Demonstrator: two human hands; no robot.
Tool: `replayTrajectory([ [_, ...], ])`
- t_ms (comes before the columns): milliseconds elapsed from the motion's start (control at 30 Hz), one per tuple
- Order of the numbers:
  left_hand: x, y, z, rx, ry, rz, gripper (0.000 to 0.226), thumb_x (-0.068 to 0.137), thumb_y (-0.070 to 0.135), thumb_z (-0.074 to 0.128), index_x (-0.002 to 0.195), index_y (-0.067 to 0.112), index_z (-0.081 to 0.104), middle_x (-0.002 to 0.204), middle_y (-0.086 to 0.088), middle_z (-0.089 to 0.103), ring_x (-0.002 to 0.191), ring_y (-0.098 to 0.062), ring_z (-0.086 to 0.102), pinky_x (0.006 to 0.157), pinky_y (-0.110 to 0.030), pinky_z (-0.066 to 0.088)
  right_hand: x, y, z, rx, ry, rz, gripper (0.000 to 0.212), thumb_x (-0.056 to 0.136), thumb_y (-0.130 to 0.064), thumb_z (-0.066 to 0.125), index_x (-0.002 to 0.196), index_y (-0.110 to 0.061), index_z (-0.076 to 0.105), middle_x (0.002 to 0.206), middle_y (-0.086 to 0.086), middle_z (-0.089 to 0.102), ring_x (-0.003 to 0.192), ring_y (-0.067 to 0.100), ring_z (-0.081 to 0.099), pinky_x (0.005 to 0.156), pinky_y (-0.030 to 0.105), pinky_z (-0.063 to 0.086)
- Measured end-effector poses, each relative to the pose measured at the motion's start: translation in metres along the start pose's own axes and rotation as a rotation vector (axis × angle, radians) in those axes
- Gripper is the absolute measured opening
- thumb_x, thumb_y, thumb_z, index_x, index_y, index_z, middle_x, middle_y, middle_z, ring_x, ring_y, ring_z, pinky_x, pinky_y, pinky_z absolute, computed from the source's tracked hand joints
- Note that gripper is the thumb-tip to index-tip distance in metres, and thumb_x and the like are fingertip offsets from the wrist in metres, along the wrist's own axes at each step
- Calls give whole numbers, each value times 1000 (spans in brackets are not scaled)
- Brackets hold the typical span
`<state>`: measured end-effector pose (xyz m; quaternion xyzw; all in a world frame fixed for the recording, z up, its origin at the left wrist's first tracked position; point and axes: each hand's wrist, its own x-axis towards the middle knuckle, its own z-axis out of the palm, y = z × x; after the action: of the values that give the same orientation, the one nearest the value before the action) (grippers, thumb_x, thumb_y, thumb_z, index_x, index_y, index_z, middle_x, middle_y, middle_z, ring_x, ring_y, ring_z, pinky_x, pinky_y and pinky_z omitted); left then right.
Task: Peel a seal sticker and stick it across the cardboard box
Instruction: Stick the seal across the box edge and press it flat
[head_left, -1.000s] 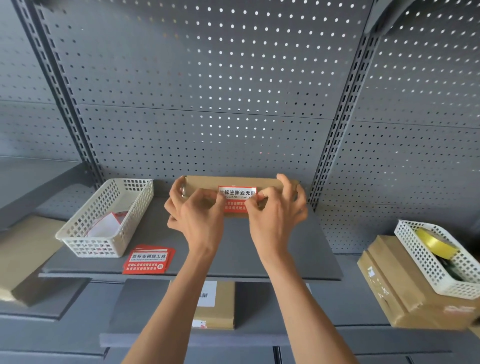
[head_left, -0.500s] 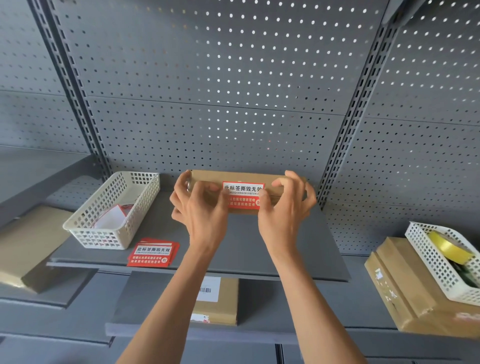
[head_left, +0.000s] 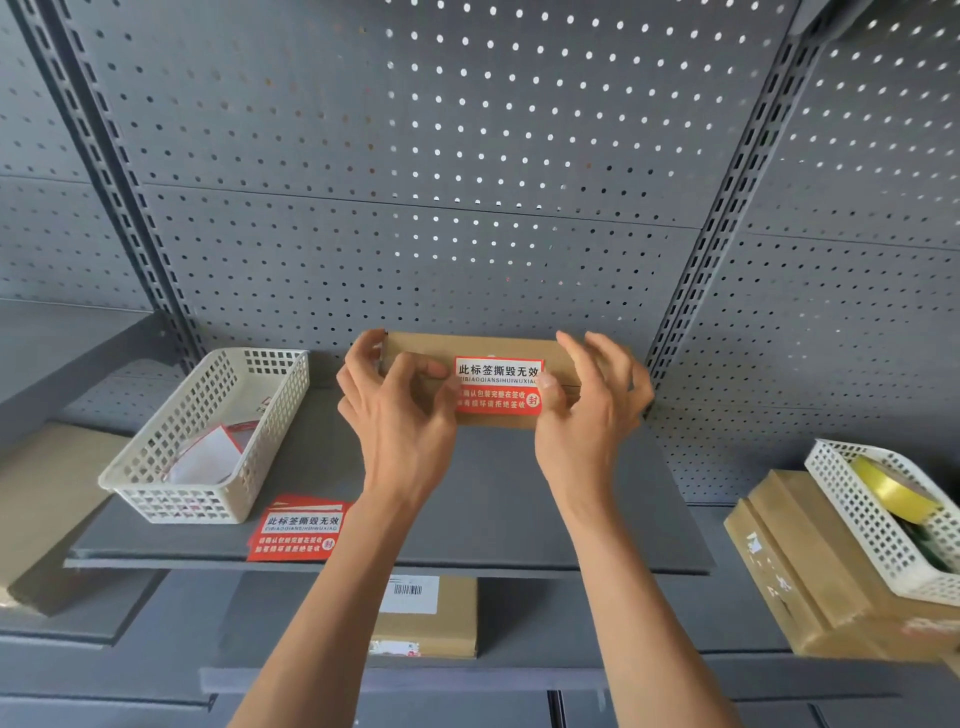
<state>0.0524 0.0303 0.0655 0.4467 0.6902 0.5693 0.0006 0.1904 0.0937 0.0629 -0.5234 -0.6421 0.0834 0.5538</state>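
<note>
A flat brown cardboard box (head_left: 483, 346) lies at the back of the grey shelf (head_left: 498, 499). A red and white seal sticker (head_left: 497, 385) lies across its top and front face. My left hand (head_left: 397, 415) holds the box's left end, its thumb pressing beside the sticker's left edge. My right hand (head_left: 589, 415) holds the right end, thumb on the sticker's right edge, fingers spread over the top. A small stack of spare seal stickers (head_left: 298, 530) lies near the shelf's front edge, to the left.
A white plastic basket (head_left: 249, 415) with peeled backing papers stands on the shelf's left. Another white basket (head_left: 872, 519) with a yellow tape roll (head_left: 888, 488) sits on cardboard boxes (head_left: 789, 566) at the right. A labelled parcel (head_left: 431, 613) lies on the lower shelf. Pegboard wall behind.
My thumbs have slid apart from the sticker's middle to its two side edges, so the whole sticker now shows. The head view has tilted slightly.
</note>
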Motion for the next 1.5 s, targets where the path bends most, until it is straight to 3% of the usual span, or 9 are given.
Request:
replayTrajectory([
  [100, 5, 3, -3, 47, -11, -15, 8, 82, 26, 71, 80, 28, 65, 142, 0, 36, 130, -21, 33, 96, -33, 22, 1, -1, 1, -14, -26, 14, 42, 90, -15, 66, 128, -31, 67, 140, -6, 51, 136, 30, 28, 101, 35, 24],
  [167, 6, 7, -3, 56, -1, -31, 12, 81, 35, 72, 75, 30, 64, 140, 2, 38, 131, -21, 33, 96, -34, 24, 2, -2, 0, -12, -36, 23, 42, 89, -14, 64, 127, -32, 67, 140, -8, 49, 138, 27, 26, 100, 37, 25],
  [300, 8, 14, 4, 57, 67, -66, 35, 79, 58, 71, 65, 28, 60, 137, 3, 40, 130, -20, 34, 95, -35, 27, 1, -11, 2, -10, 3, 39, 33, 89, -41, 63, 120, -30, 68, 138, -6, 49, 141, 28, 30, 100, 50, 36],
  [400, 9, 17, 12, 57, 126, -91, 45, 73, 66, 72, 61, 27, 54, 136, 3, 41, 126, -20, 37, 95, -39, 30, -2, -18, 10, -78, 26, 42, 48, 83, -61, 67, 118, -28, 65, 138, -2, 48, 144, 33, 28, 101, 52, 34],
  [533, 8, 17, 17, 61, 159, -78, 48, 69, 70, 73, 61, 26, 54, 137, 2, 43, 124, -21, 39, 96, -41, 32, -3, -20, 19, -141, 64, 52, 59, 75, -68, 69, 117, -27, 61, 138, -1, 48, 146, 34, 25, 98, 52, 32],
  [767, 9, 14, 21, 100, 180, -79, 48, 70, 69, 74, 61, 27, 52, 136, 1, 44, 122, -22, 40, 95, -44, 33, -3, -20, 23, -132, 81, 69, 59, 75, -68, 70, 116, -27, 60, 138, -1, 48, 148, 33, 22, 99, 51, 30],
  [1333, 9, 10, 21, 58, 179, -72, 37, 84, 52, 69, 62, 30, 50, 134, 1, 43, 128, -20, 36, 92, -35, 23, 3, -14, 17, -51, 89, 80, 23, 85, -42, 66, 105, -30, 63, 129, -7, 53, 138, 28, 33, 94, 54, 39],
  [1500, 9, 8, 22, 80, 181, -63, 29, 84, 46, 66, 77, 24, 50, 131, -2, 43, 123, -24, 38, 91, -37, 25, 5, -11, 14, 7, 100, 102, 14, 85, -32, 67, 99, -31, 67, 126, -9, 56, 135, 24, 33, 93, 51, 39],
])
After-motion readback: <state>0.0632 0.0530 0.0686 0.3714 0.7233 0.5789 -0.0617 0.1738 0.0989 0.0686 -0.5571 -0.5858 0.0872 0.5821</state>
